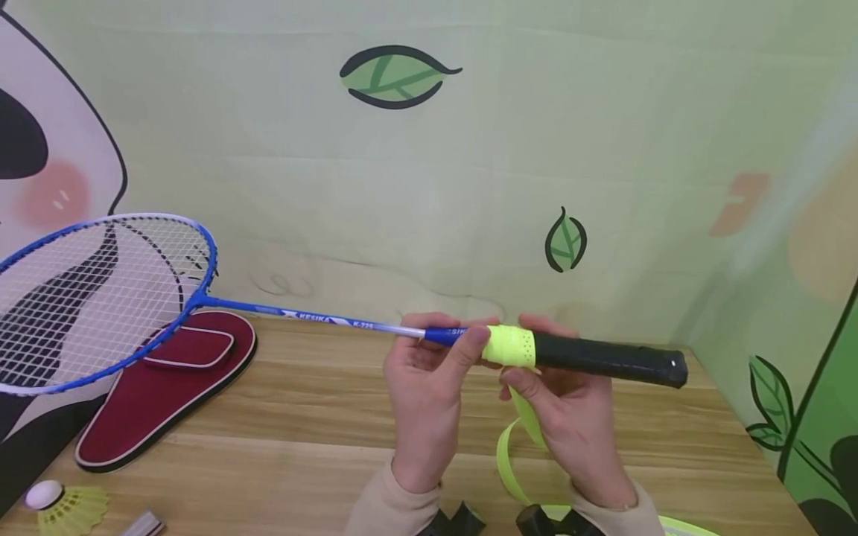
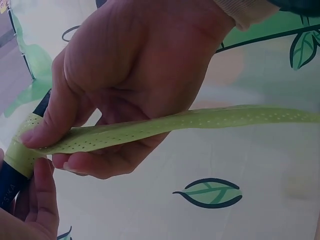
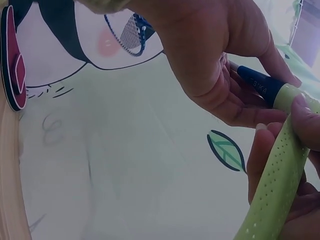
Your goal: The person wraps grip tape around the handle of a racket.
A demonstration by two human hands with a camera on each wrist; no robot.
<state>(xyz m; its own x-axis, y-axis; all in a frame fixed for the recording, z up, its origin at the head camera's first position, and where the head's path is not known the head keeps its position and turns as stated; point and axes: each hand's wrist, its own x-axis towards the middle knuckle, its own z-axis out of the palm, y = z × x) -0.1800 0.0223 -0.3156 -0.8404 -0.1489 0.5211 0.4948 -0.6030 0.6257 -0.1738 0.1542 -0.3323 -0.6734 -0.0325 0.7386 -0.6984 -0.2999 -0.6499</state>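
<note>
A blue badminton racket is held level above the table, strung head to the left and black handle to the right. Neon-yellow perforated grip tape is wound around the handle's upper part, beside the blue cone. My left hand grips the racket at the cone, its thumb at the wrapping's edge. Below the wrapping, my right hand pinches the tape between thumb and fingers. The loose tape stretches past the right hand in the left wrist view; in the head view it hangs in a curl.
A dark red racket cover lies at the table's left, behind the racket head. Near the front left edge are a yellow shuttlecock and a partly cut-off metallic object. A printed cloth backdrop stands behind the wooden table.
</note>
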